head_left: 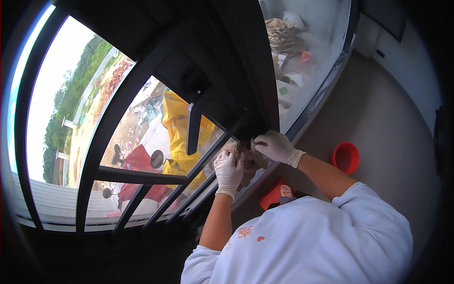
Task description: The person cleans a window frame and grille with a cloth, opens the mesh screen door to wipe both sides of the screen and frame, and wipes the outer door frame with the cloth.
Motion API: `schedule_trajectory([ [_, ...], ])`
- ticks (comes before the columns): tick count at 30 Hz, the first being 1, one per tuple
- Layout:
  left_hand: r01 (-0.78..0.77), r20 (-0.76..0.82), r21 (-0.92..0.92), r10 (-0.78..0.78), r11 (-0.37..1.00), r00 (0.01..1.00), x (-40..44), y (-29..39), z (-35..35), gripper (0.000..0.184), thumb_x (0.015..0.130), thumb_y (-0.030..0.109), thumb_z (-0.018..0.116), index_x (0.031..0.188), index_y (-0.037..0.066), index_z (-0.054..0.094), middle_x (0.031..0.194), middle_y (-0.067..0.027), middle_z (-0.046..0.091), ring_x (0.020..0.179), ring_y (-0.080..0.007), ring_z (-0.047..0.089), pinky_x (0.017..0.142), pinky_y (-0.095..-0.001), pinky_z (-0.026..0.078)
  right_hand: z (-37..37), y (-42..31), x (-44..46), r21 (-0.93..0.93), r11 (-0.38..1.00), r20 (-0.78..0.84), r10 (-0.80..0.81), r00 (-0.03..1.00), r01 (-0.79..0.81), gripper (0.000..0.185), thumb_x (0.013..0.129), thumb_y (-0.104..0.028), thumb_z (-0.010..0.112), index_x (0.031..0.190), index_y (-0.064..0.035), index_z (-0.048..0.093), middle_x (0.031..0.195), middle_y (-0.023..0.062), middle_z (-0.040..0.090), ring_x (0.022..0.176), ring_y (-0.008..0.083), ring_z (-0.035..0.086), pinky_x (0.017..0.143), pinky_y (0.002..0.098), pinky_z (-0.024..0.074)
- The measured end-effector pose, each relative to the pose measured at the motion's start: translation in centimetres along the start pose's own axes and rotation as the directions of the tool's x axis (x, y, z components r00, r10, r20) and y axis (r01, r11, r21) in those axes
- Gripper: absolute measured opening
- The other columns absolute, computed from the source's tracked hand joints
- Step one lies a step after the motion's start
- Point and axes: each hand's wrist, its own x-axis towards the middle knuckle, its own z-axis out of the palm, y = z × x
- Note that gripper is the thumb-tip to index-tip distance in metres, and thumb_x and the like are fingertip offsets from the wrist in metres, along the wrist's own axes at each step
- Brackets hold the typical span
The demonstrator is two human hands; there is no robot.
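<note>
My left hand [229, 169], in a white glove, is closed around a bunched brown cloth [232, 149] with a rough, towel-like texture. It is held beside the lower part of a black door or window frame [257, 85]. My right hand [277, 147], gloved as well, is just to the right with its fingers curled in against the same frame. Whatever those fingers grip is hidden in the dark edge. Above my left hand, a black lever handle [194, 124] sticks out from the frame.
A red bucket [345, 158] stands on the grey floor [378, 123] at right. Another red object [272, 195] is near a foot [286, 190]. Beyond the barred glass are a yellow cover [182, 135], a round mirror [157, 159] and rubble. Piled items [283, 38] show through the right pane.
</note>
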Motion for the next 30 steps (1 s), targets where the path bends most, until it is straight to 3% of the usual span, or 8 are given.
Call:
schedule_trajectory([
  [5,0.204,0.003,-0.540,-0.241,0.816,0.971,-1.4,-0.6,-2.2,0.028,0.088,0.025,0.059,0.102,0.001,0.064,0.093,-0.0187,0.065,0.089,-0.0306,0.064,0.078,-0.0332,0.049,-4.5,-1.9,-0.5,0.428,0.896,0.182,0.044,0.982,-0.119,0.016,0.082,-0.017,0.063,0.091,-0.0041,0.066,0.081,0.0097,0.065,0.078,0.0176,0.062,0.071,0.0301,0.0501],
  [9,0.430,0.408,0.028,-0.403,0.902,0.819,-4.6,-0.1,-5.1,0.033,0.083,0.036,0.062,0.091,0.004,0.067,0.078,-0.0166,0.066,0.079,-0.0313,0.064,0.071,-0.0371,0.050,-8.2,-5.5,-0.6,0.722,0.676,0.161,0.048,0.986,-0.151,0.016,0.086,-0.008,0.062,0.099,0.0010,0.063,0.086,0.0019,0.063,0.079,0.0068,0.059,0.072,0.0219,0.0502],
  [12,0.367,0.412,0.014,-0.340,0.930,0.845,-6.1,0.4,-5.5,0.032,0.080,0.042,0.061,0.086,0.012,0.067,0.079,-0.0166,0.065,0.076,-0.0362,0.062,0.068,-0.0437,0.049,-8.8,-8.0,-0.6,0.852,0.502,0.150,0.036,0.988,-0.148,0.018,0.086,-0.007,0.061,0.102,0.0003,0.062,0.089,0.0022,0.063,0.079,0.0081,0.060,0.076,0.0223,0.0517],
  [17,-0.065,-0.118,-0.407,0.017,0.911,0.993,-3.6,2.6,-5.5,0.046,0.078,0.024,0.068,0.117,0.003,0.055,0.106,-0.0176,0.061,0.107,-0.0349,0.052,0.092,-0.0386,0.042,-8.0,-11.9,0.2,0.972,0.196,0.121,0.050,0.991,-0.129,0.020,0.088,-0.006,0.058,0.106,-0.0004,0.060,0.095,0.0034,0.063,0.086,0.0097,0.060,0.080,0.0232,0.0508],
  [20,0.248,0.334,-0.809,0.070,0.532,0.940,-3.8,1.7,-1.5,0.043,0.085,0.019,0.063,0.122,0.000,0.051,0.107,-0.0130,0.061,0.104,-0.0263,0.055,0.092,-0.0338,0.043,-7.0,-13.2,1.7,0.944,0.282,0.162,0.061,0.985,-0.173,0.022,0.089,-0.009,0.056,0.110,-0.0007,0.059,0.099,0.0051,0.063,0.091,0.0105,0.059,0.084,0.0233,0.0486],
  [21,0.459,0.468,-0.877,0.039,0.140,0.883,-4.2,2.3,-1.2,0.032,0.091,0.015,0.056,0.119,0.001,0.053,0.109,-0.0073,0.061,0.099,-0.0151,0.054,0.089,-0.0280,0.042,-6.0,-13.1,2.5,0.904,0.407,0.158,-0.035,0.987,-0.130,0.025,0.090,-0.011,0.056,0.113,-0.0002,0.058,0.100,0.0067,0.063,0.092,0.0106,0.059,0.087,0.0234,0.0467],
  [24,0.429,0.420,-0.901,-0.117,0.060,0.900,-5.0,3.7,-1.9,0.025,0.091,0.013,0.056,0.114,0.001,0.056,0.106,-0.0026,0.060,0.094,-0.0093,0.052,0.084,-0.0239,0.043,-3.4,-11.2,3.1,0.392,0.900,0.170,-0.277,0.946,0.193,0.034,0.090,-0.012,0.056,0.120,0.0030,0.052,0.101,0.0069,0.064,0.092,0.0094,0.059,0.087,0.0224,0.0457],
  [30,0.355,0.372,-0.922,-0.105,-0.153,0.922,-4.7,4.0,-4.3,0.022,0.092,0.011,0.055,0.111,0.000,0.057,0.123,-0.0043,0.047,0.098,-0.0099,0.050,0.082,-0.0229,0.042,-4.8,-10.6,2.0,0.633,0.774,0.256,-0.168,0.952,-0.033,0.077,0.082,-0.021,0.069,0.138,0.0055,0.023,0.112,0.0119,0.057,0.101,0.0162,0.055,0.092,0.0279,0.0427],
])
